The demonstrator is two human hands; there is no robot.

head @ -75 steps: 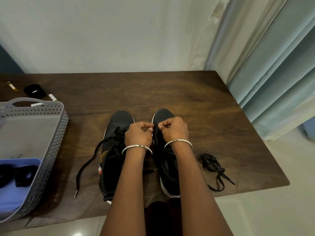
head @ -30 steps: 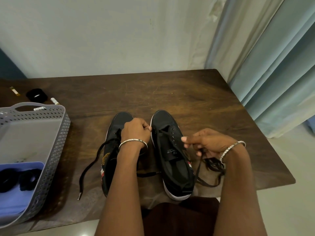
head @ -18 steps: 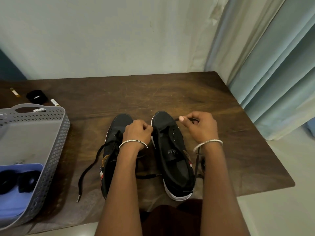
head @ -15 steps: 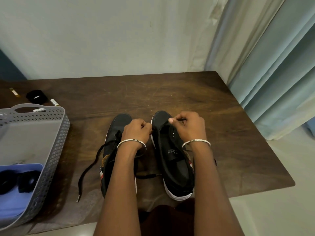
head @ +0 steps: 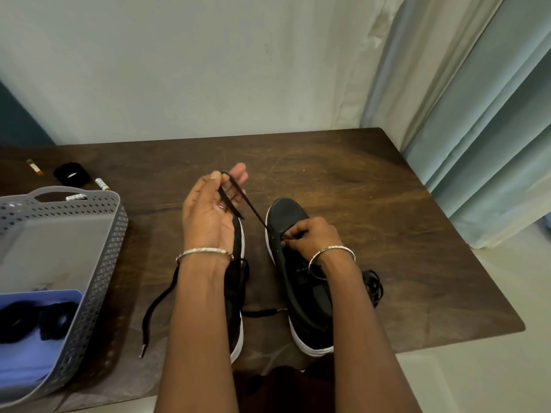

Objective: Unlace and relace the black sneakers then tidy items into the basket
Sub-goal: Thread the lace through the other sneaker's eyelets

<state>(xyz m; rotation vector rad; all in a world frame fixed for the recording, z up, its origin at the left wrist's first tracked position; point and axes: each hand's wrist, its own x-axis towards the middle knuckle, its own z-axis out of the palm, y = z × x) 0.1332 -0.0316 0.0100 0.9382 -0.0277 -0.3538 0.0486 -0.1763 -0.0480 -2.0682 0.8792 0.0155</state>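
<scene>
Two black sneakers stand side by side at the lower centre of the frame, toes pointing away. On the right-hand sneaker [head: 298,210] a black lace [head: 253,210] rises taut from the eyelets nearest the toe, up and left to the left hand [head: 208,213].

Half a second ago that hand was a fist low on the left-hand sneaker [head: 235,299]. Now it is lifted, palm towards the camera, pinching the lace end between thumb and fingers [head: 238,174]. Relacing of this shoe has probably only just begun.

The right hand [head: 313,236] sits curled on the same sneaker's eyelet rows, its fingertips nipping the lace where it enters the shoe. The rest of this lace lies bunched [head: 372,284] just right of the sneaker.

The other sneaker's loose lace [head: 158,305] trails down left across the wooden table [head: 387,234]. The grey perforated basket [head: 101,263] stands at the left edge, well apart from both hands.
</scene>
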